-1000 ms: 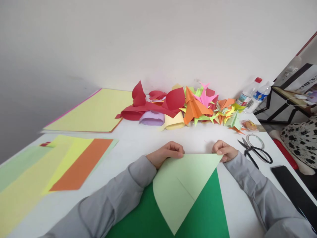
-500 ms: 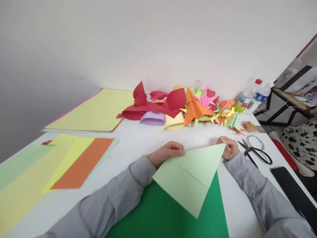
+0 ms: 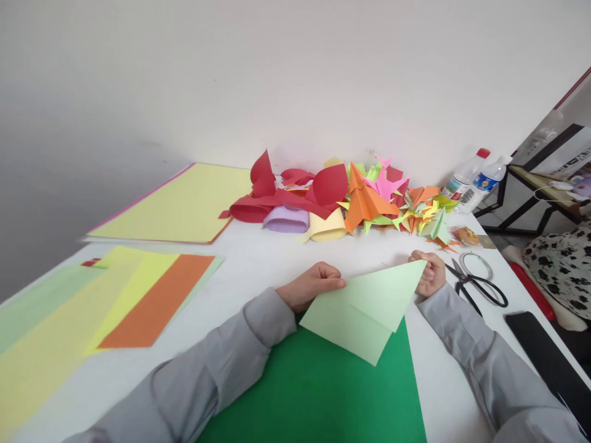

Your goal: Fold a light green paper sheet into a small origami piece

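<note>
A pale green sheet of paper (image 3: 364,307) is held up between my two hands, above a dark green sheet (image 3: 318,394) on the white table. A slit or crease runs across its middle, and the lower part tilts away. My left hand (image 3: 311,286) pinches its upper left edge between thumb and curled fingers. At the upper right corner, my right hand (image 3: 429,274) is closed on the paper, with its fingertips partly hidden behind it.
Scissors (image 3: 478,286) and a roll of tape (image 3: 476,266) lie right, near a black phone-like slab (image 3: 549,357). Folded paper planes (image 3: 367,203) and red paper shapes (image 3: 295,197) line the wall. Coloured strips (image 3: 157,301) lie left. Bottles (image 3: 466,175) stand behind; a person's patterned clothing (image 3: 563,264) shows right.
The pale green paper's lower corner has swung up and away, so it looks shorter, and the line across it gapes more. Both hands keep their grip, the right one slightly farther right.
</note>
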